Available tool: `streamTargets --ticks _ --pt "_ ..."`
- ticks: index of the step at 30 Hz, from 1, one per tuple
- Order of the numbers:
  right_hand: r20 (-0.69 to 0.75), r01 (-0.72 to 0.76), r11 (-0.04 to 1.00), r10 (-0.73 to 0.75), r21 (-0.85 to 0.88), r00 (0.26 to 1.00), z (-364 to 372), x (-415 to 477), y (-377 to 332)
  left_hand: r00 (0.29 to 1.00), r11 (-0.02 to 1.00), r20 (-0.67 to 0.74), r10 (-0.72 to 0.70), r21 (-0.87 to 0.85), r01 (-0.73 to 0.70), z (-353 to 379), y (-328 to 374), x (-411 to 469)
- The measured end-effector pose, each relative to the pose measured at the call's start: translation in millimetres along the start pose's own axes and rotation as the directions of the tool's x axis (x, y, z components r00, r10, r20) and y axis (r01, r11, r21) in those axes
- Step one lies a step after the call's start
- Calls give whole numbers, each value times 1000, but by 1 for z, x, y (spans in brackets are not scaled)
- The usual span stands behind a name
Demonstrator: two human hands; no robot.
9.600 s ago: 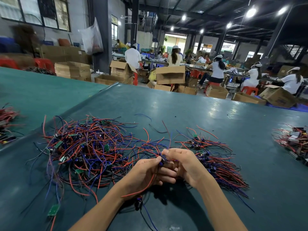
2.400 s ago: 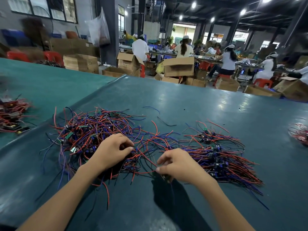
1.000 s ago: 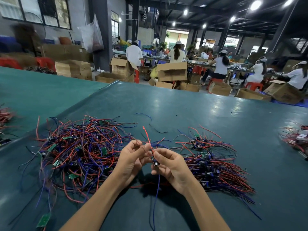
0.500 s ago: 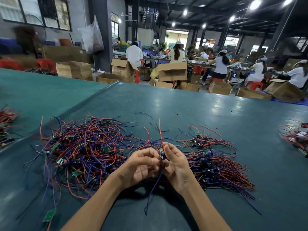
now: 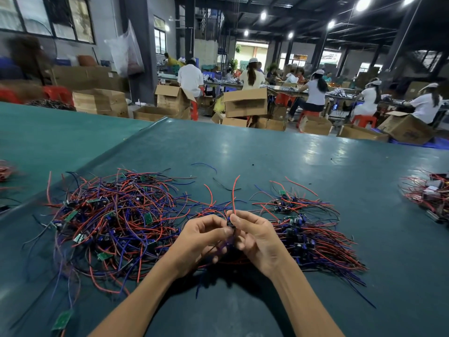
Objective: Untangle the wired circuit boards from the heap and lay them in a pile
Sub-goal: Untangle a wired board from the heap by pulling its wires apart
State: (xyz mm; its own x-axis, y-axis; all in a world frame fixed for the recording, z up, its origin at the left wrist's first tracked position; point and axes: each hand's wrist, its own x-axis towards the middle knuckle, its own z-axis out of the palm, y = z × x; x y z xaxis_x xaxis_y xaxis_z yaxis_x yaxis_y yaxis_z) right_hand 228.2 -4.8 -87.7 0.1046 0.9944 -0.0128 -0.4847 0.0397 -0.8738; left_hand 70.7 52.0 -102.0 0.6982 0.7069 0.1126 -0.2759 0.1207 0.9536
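Note:
A tangled heap (image 5: 116,222) of red and blue wires with small green circuit boards lies on the dark green table (image 5: 267,156), left of my hands. To the right lies a pile (image 5: 313,237) of boards with their wires running the same way. Between them, my left hand (image 5: 204,237) and my right hand (image 5: 257,237) pinch one small wired circuit board (image 5: 230,223) together just above the table. Its red wire (image 5: 233,193) stands upward and its blue wire hangs below my palms.
A loose green board (image 5: 62,320) lies near the front left edge. Another bundle of wired parts (image 5: 430,195) sits at the far right of the table. A second green table (image 5: 48,132) adjoins on the left. Cardboard boxes (image 5: 245,103) and seated workers are beyond.
Over the last second my hands stayed together on the one board. Its red wire has swung more upright and the hands shifted slightly toward the right.

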Motion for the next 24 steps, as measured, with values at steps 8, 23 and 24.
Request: streamTargets --ticks 8,23,24 --pt "-80 26 993 -35 -115 996 0 0 -3 997 981 -35 72 184 -64 19 -2 -2" --pt "-136 119 930 -175 -347 975 7 -2 0 965 917 -233 122 399 -20 18 -2 5" --pt "-132 136 925 -194 -355 972 8 -3 0 938 910 -306 162 413 -23 15 -2 7"
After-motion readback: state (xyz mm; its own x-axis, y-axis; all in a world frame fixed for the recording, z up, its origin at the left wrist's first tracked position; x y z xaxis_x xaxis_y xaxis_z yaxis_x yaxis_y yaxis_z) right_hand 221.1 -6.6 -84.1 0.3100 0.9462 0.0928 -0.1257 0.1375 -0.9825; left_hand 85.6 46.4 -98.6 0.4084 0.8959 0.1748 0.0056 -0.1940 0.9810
